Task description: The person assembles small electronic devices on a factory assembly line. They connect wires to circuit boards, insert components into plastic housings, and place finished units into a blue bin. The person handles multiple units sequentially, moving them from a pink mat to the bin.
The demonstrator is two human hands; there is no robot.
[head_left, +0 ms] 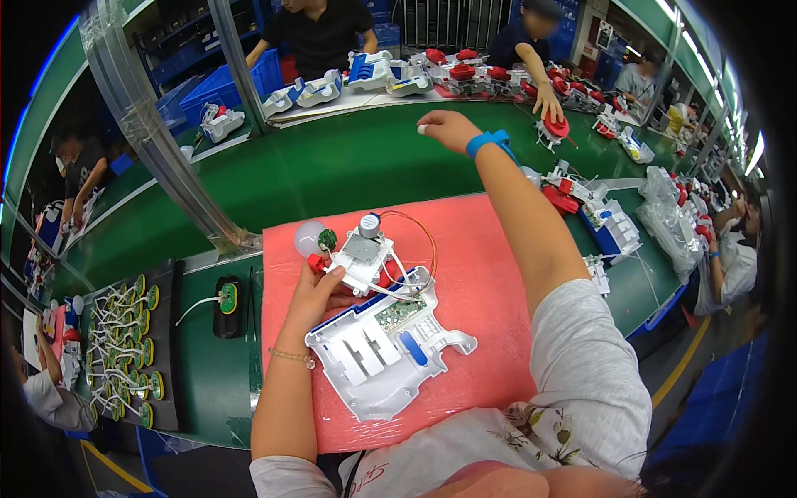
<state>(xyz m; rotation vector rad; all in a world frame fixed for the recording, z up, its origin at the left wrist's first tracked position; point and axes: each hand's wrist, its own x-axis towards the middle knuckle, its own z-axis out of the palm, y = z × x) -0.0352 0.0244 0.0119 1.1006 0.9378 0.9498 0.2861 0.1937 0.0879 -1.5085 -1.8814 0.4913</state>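
Observation:
My left hand [318,292] is closed on the edge of a white motor unit [363,259] with a silver round motor, red parts and a frosted globe [310,238] beside it. Wires run from this unit to an open white plastic housing shell [374,361], which holds a green circuit board [402,315] and blue parts. Shell and unit lie over a pink foam mat [490,332]. Stretched far forward, my right hand [451,131] is above the green belt, with a blue band at the wrist. Its fingers are curled, one tip is white, and their inner side is hidden.
On the left, a black tray [166,398] carries several wired green circuit boards. White and blue housings [610,224] and a clear plastic bag [668,220] lie at right. A metal post [158,141] rises at left. Across the belt, a co-worker's hand [548,104] touches a red part [554,127].

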